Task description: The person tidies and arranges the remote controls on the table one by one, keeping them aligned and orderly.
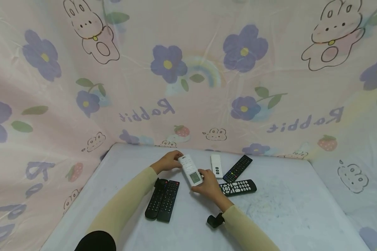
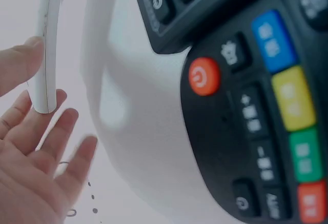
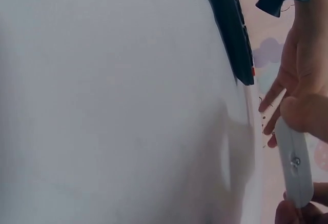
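Observation:
Both hands hold a white air-conditioner remote [image 1: 189, 169] tilted above the table, its grey screen toward the near end. My left hand [image 1: 169, 161] is at its far left end; in the left wrist view the thumb [image 2: 25, 60] lies on one side and fingers on the other. Around the near end, my right hand [image 1: 208, 184] grips with thumb and fingers. The right wrist view shows the remote's narrow end [image 3: 294, 162] between them. Two black remotes, one rounded [image 1: 156, 200] and one straight [image 1: 168, 201], lie side by side below the left hand.
Right of the hands lie a slim white remote [image 1: 216, 166], a black remote [image 1: 237, 168] set diagonally and another black remote [image 1: 240, 187] with pale buttons. Patterned cloth [image 1: 201, 90] rises behind the white table [image 1: 279, 205]. A black wrist mount [image 1: 215, 220] sits by the right sleeve.

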The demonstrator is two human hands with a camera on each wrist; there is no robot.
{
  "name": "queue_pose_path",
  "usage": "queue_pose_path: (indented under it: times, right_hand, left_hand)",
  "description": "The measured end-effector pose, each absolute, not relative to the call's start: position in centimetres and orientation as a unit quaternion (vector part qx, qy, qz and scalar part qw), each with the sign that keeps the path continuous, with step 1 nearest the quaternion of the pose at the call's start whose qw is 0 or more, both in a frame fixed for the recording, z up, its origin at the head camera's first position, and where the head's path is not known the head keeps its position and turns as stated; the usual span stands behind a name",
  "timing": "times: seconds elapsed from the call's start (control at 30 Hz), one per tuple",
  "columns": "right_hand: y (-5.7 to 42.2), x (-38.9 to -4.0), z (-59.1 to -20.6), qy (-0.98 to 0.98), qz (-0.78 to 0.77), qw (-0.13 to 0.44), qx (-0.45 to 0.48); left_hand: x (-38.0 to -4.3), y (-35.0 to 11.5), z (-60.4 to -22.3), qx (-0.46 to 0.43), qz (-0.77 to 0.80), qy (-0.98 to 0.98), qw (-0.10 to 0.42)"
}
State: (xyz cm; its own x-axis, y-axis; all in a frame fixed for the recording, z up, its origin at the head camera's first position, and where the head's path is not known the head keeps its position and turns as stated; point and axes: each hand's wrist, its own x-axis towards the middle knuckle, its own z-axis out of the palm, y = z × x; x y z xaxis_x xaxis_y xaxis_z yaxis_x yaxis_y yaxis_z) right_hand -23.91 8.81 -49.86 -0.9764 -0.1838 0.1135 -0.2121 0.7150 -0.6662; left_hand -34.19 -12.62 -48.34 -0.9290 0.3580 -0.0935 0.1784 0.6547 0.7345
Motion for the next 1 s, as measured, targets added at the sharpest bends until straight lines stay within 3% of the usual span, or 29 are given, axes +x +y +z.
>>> queue_pose_path:
  times: [1.0]
  right_hand:
    - [11.5,-23.0,-49.1,-0.892,0.423,0.023,0.158]
  left_hand:
    - [-31.9,-15.0,-47.8,0.192,0.404,0.884,0.136]
